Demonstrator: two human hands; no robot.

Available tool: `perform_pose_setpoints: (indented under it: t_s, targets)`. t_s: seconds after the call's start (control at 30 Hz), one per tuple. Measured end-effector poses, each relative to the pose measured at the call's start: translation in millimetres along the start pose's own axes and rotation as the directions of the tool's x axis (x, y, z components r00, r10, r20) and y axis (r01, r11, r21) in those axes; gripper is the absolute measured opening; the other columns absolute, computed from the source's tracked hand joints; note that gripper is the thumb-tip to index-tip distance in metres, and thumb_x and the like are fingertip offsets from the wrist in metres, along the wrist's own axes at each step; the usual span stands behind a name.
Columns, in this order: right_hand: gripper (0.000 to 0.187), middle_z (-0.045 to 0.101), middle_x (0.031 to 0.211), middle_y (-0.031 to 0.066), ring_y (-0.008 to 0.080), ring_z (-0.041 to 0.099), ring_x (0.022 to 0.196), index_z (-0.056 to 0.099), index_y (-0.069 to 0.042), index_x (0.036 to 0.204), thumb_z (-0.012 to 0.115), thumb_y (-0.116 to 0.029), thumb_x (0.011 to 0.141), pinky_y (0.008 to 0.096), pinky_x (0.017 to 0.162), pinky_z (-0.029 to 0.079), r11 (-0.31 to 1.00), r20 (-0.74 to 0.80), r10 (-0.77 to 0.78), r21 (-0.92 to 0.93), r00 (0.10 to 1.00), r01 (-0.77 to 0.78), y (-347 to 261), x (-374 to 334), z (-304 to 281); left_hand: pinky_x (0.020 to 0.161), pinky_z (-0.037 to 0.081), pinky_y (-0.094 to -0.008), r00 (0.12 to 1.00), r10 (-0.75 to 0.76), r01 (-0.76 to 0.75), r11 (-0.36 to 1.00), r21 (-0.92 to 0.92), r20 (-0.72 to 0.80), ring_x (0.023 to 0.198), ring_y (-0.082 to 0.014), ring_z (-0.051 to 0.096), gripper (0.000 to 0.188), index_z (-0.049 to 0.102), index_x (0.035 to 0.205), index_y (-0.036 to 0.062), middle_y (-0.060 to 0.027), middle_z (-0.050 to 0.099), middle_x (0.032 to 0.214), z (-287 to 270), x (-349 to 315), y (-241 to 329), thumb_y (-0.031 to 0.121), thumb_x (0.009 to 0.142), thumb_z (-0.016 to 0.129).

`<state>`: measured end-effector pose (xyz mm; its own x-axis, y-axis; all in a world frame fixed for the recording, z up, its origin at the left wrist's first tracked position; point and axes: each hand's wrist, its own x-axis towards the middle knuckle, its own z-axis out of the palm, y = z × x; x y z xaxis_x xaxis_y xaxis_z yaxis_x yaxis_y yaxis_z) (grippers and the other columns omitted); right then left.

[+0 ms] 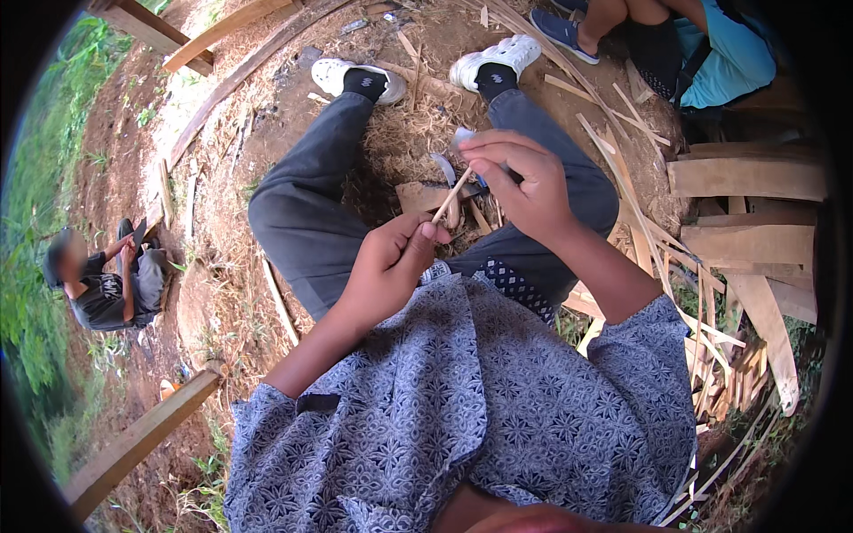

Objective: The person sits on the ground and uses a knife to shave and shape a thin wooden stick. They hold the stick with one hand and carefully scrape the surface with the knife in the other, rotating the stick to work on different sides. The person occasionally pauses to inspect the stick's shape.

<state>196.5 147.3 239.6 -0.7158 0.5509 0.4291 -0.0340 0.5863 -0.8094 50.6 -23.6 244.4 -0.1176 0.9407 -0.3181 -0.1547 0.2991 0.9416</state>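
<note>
My left hand [395, 262] is closed round the lower end of a thin, pale wooden stick [455, 194], pinching it between thumb and fingers. The stick slants up and right toward my right hand [524, 182]. There the fingers are bent together round a small whitish-grey flat piece [462, 137], which shows past the fingertips at the stick's upper end. Whether it is paper or cloth I cannot tell. Below the hands, between my legs, a curved shiny blade [442, 166] shows beside a block of wood [418, 197]; its other end is hidden.
Wood shavings and thin strips [622, 191] litter the dirt around my feet. Stacked curved boards [746, 178] stand at the right. A person in a light-blue garment [729, 58] sits at the upper right; another person [115, 275] sits at the left. A wooden beam [147, 440] crosses the lower left.
</note>
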Motion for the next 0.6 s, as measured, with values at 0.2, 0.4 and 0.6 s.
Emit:
perform_pose_setpoints:
  t_s: [0.2,0.4,0.6]
  targets:
    - [0.009,0.073,0.104,0.0119,0.0256,0.071,0.097,0.073,-0.001,0.096,0.068,-0.006,0.090,0.0332,0.084,0.056,0.999,0.080,-0.047,-0.009,0.996,0.048,-3,2,-2,0.048,0.027,-0.0223,0.997,-0.041,0.053,0.982,-0.180,0.068,0.054,-0.0030,0.033,0.032,0.061,0.099,0.0006,0.0064,0.040,0.062,-3,2,7,0.026,0.108,0.044]
    - [0.011,0.073,0.106,0.0116,0.0236,0.071,0.097,0.072,0.000,0.098,0.065,-0.006,0.092,0.0331,0.084,0.056,0.998,0.235,-0.055,0.055,0.970,0.043,-15,-1,1,0.042,0.023,-0.0211,0.988,-0.107,0.136,0.941,-0.309,0.109,0.046,-0.0023,0.029,0.032,0.060,0.097,0.0023,0.0063,0.037,0.057,-2,1,17,0.026,0.109,0.042]
    - [0.010,0.073,0.105,0.0116,0.0227,0.071,0.096,0.072,0.000,0.098,0.066,-0.004,0.091,0.0325,0.084,0.056,0.996,0.190,-0.079,0.057,0.979,0.070,-14,-1,1,0.039,0.022,-0.0207,0.978,-0.146,0.195,0.884,-0.425,0.146,0.042,-0.0026,0.028,0.032,0.058,0.095,0.0026,0.0054,0.038,0.055,2,2,22,0.025,0.109,0.040]
